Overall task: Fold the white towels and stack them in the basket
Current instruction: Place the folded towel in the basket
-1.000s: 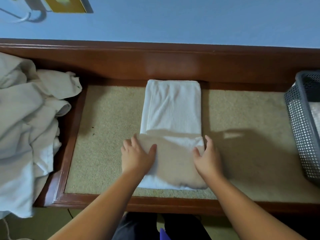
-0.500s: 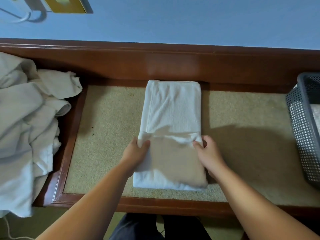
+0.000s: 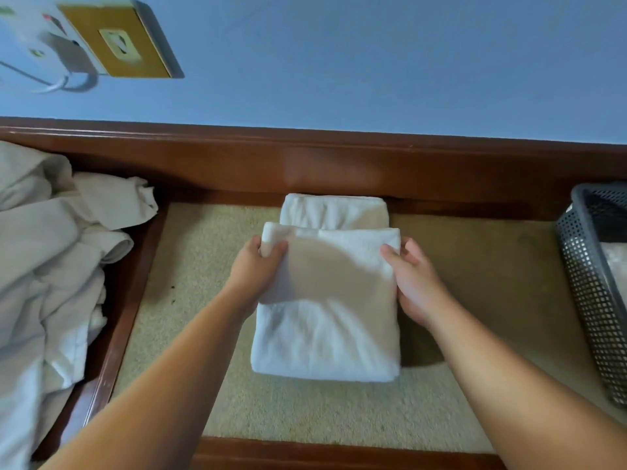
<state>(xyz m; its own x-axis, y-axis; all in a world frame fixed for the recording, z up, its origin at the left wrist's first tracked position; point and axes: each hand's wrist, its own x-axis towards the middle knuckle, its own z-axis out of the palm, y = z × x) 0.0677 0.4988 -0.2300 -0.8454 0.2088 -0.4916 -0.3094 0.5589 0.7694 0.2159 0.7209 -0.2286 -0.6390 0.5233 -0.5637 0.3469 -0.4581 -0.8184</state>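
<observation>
A white towel point(image 3: 325, 320) lies folded in the middle of the beige table surface point(image 3: 475, 266), its near part doubled over toward the far end. My left hand point(image 3: 258, 266) grips the left corner of the folded-over layer, thumb on top. My right hand point(image 3: 412, 279) holds the right side of the same layer, thumb on top and fingers beside the edge. A narrow strip of the towel's far end point(image 3: 334, 212) still shows beyond the fold. The grey perforated basket point(image 3: 590, 293) stands at the right edge with something white inside.
A heap of crumpled white towels point(image 3: 51, 283) covers the left end of the table. A dark wooden rim point(image 3: 305, 164) frames the surface, with a blue wall behind. A wall socket plate point(image 3: 118, 45) with a plugged cable sits at the upper left.
Both hands took hold of the towel's near folded edge and carried it away from me over the far half. The camera tilted, showing more of the wall.
</observation>
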